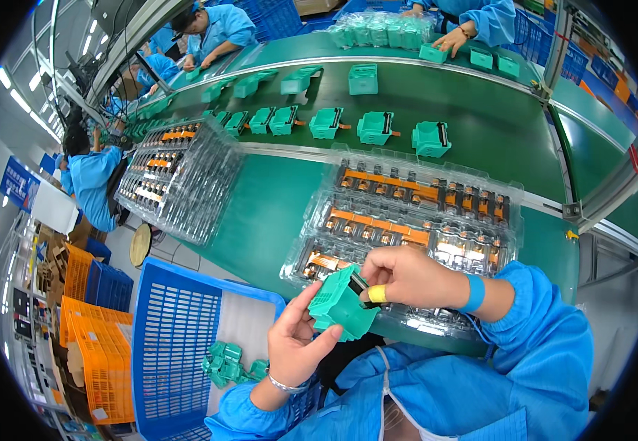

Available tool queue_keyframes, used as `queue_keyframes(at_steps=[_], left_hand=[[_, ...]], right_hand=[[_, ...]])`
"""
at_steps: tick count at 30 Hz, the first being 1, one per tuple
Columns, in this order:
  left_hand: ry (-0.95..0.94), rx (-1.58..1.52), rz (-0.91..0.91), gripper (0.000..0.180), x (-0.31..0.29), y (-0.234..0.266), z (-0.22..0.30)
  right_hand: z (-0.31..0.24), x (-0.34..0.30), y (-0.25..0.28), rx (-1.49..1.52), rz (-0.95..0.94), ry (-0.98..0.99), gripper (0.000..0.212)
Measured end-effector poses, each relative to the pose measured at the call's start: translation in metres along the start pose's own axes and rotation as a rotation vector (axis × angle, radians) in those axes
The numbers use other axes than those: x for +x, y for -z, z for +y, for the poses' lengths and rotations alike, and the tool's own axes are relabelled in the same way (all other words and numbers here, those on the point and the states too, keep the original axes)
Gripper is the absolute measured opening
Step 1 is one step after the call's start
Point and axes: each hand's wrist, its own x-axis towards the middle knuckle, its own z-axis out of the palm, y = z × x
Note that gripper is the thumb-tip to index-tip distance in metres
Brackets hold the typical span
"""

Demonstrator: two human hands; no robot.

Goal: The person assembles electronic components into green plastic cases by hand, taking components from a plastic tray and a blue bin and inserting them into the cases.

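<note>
My left hand (294, 347) holds a green plastic housing (330, 303) from below and the left, its thumb along the near side. At the housing's upper right edge, my right hand (411, 275) pinches a small dark strip-like part (360, 285); how far that part sits inside cannot be made out. A yellow wrap covers one right finger, and a blue band circles the wrist. Just beyond my hands lies a clear plastic tray (422, 159) with rows of black parts and orange flat cables (388, 184).
A blue basket (175, 309) with several green housings (225, 364) stands at my lower left. Stacked clear trays (205, 184) rest on the table's left. Beyond a metal rail, the green conveyor (502, 147) carries housings (430, 138). Co-workers (220, 33) sit across and to the left.
</note>
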Motion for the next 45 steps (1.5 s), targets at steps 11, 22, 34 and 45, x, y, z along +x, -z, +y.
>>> queue_keyframes(at_steps=[11,22,34,45], left_hand=[[-0.305,0.082,-0.014,0.078,0.003,-0.003,-0.006],[-0.257,0.058,0.064,0.063,0.006,0.005,-0.017],[-0.204,0.023,0.272,0.051,0.013,0.014,-0.015],[-0.211,-0.007,0.453,0.043,0.02,0.048,-0.012]], right_hand=[[-0.019,-0.012,0.019,-0.839,0.268,1.094,0.022],[-0.015,-0.034,0.091,-1.061,0.494,1.152,0.017],[0.087,-0.013,0.255,-0.071,0.984,-0.446,0.013],[0.092,0.007,0.26,-0.253,0.919,-0.61,0.022]])
